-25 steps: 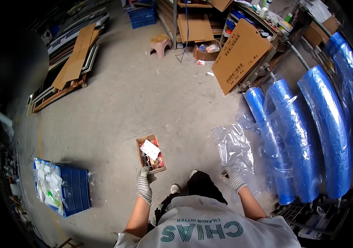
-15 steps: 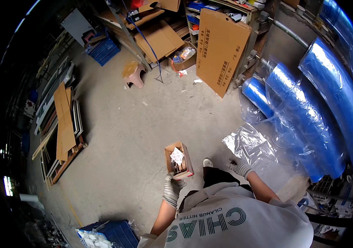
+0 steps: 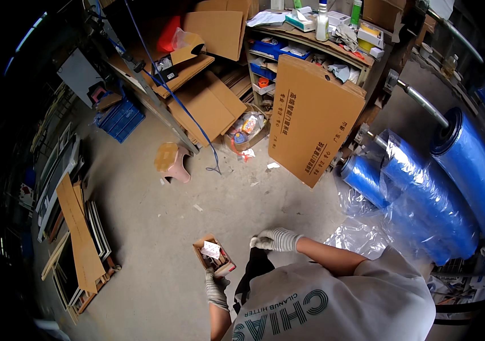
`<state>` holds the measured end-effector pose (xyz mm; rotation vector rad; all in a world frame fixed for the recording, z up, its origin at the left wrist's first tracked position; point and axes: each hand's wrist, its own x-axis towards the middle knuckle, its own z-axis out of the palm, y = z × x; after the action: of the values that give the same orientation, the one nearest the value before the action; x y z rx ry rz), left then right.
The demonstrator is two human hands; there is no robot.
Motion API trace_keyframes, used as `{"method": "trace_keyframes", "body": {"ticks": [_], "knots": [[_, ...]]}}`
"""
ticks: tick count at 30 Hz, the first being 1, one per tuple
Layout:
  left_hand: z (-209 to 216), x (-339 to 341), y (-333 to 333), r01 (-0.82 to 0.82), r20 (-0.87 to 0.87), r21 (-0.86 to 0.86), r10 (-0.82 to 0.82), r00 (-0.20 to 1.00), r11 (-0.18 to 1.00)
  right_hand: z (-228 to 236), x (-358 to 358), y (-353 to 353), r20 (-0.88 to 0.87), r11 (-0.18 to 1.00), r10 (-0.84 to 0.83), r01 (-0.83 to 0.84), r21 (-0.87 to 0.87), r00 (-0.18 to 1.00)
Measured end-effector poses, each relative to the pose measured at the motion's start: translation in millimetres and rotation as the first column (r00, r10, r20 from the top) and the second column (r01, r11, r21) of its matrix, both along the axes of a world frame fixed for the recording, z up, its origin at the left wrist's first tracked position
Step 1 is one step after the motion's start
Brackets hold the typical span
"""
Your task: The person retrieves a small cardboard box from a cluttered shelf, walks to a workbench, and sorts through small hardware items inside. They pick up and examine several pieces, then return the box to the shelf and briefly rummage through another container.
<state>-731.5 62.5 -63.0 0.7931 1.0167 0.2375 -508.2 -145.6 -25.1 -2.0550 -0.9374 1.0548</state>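
Observation:
My left hand (image 3: 216,284), in a striped knit glove, grips the near end of a small open cardboard box (image 3: 230,268). Inside the box lie a white printed paper packet (image 3: 211,250) and several brownish pieces too small to name. My right hand (image 3: 276,239), gloved the same way, reaches across in front of my body with its fingers loosely stretched out. Nothing shows in it. It is apart from the box, over my dark trouser leg (image 3: 255,267).
A large cardboard sheet (image 3: 316,122) leans against a cluttered shelf. Blue film rolls (image 3: 424,187) hang on bars at the right. A pink stool (image 3: 175,165) stands ahead, left of a litter-filled box (image 3: 246,136). Cardboard and frames (image 3: 80,233) lean at the left; a blue crate (image 3: 120,120) lies beyond.
My right hand has swung from beside the clear film leftward across my body. The box stays in my left hand. The view has tilted up, showing more of the shelf.

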Motion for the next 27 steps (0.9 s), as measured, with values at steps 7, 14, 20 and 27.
{"method": "trace_keyframes", "body": {"ticks": [7,14,20,27], "knots": [[4.4,271.4,97.5,0.406,-0.061,0.018,-0.405,0.912,0.914,21.2,116.1,46.8,-0.055,0.903,-0.414,0.417,0.101,0.909],[6.1,497.7,94.4,0.612,-0.022,-0.167,-0.623,0.782,0.773,-22.7,248.5,34.8,-0.220,0.672,-0.713,0.739,0.060,0.666],[-39.8,581.2,125.5,0.551,-0.142,-0.243,-0.592,0.793,0.798,-39.4,385.0,48.9,-0.093,0.814,-0.560,0.526,-0.248,0.823],[-58.8,706.9,167.1,0.533,-0.353,-0.184,-0.562,0.748,0.826,-19.5,510.3,86.0,-0.276,0.657,-0.732,0.753,-0.045,0.622]]}}
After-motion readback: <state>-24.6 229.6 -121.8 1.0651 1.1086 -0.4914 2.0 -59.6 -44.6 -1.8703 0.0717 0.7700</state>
